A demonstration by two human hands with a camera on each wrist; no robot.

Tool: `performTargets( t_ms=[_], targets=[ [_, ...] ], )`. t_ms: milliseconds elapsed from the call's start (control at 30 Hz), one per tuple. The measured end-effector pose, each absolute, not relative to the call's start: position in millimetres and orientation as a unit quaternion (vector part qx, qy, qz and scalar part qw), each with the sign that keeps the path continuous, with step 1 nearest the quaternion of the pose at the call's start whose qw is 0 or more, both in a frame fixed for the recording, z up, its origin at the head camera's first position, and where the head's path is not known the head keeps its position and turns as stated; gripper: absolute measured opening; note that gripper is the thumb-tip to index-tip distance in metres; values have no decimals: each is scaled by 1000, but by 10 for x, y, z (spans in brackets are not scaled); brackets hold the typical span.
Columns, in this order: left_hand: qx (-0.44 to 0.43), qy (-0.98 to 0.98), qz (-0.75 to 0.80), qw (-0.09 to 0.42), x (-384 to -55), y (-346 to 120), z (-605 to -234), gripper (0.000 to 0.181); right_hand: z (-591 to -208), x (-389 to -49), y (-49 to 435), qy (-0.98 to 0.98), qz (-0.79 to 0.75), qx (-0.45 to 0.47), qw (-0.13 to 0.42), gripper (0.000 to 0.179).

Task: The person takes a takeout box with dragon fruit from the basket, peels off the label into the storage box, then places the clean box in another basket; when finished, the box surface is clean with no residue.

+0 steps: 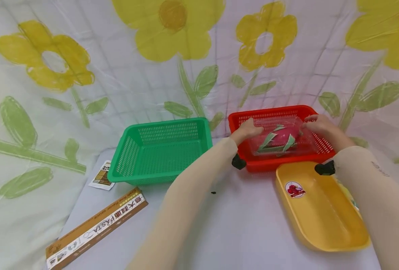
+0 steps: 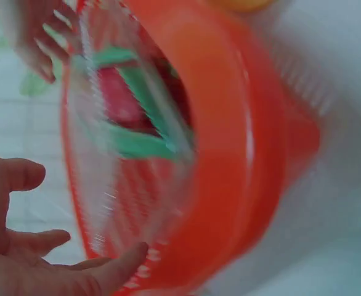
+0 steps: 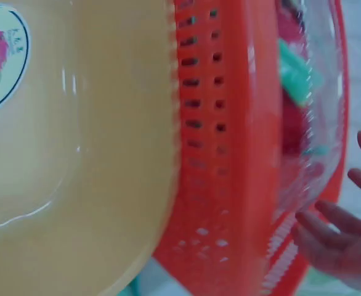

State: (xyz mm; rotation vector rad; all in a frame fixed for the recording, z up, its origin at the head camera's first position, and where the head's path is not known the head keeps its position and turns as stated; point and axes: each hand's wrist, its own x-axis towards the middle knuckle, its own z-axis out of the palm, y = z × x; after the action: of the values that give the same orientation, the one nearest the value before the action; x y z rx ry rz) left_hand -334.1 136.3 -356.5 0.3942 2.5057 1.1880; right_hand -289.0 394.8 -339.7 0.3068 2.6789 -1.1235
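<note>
A clear plastic box sits in the red basket, with a pink dragon fruit with green tips showing through it. My left hand is at the box's left end. In the left wrist view that hand has its fingers spread apart, one fingertip right at the basket's rim. At the opposite end of the box is my right hand. The right wrist view shows this hand with loosely extended fingers beside the box's edge, nothing gripped between them.
A yellow basin stands in front of the red basket, under my right forearm. Left of my arms is a green basket. A small packet and a long pasta box lie on the table's left side. A flowered curtain hangs behind.
</note>
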Motion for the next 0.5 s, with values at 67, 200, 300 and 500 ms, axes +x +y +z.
performTargets(
  t_ms=[67, 200, 300, 500],
  targets=[
    [167, 887, 394, 172, -3316, 1336, -3458, 57, -3344, -2900, 3898, 920, -368, 96, 95, 69],
    [236, 904, 322, 153, -3260, 1216, -3214, 69, -3218, -2907, 3748, 935, -342, 73, 63, 73],
    [283, 914, 268, 114, -3209, 1084, -3067, 71, -3104, -2889, 3640, 943, -326, 42, 41, 77],
    [308, 932, 190, 37, -3063, 711, -3022, 74, -2985, -2801, 3358, 957, -291, -15, 17, 83]
  ],
)
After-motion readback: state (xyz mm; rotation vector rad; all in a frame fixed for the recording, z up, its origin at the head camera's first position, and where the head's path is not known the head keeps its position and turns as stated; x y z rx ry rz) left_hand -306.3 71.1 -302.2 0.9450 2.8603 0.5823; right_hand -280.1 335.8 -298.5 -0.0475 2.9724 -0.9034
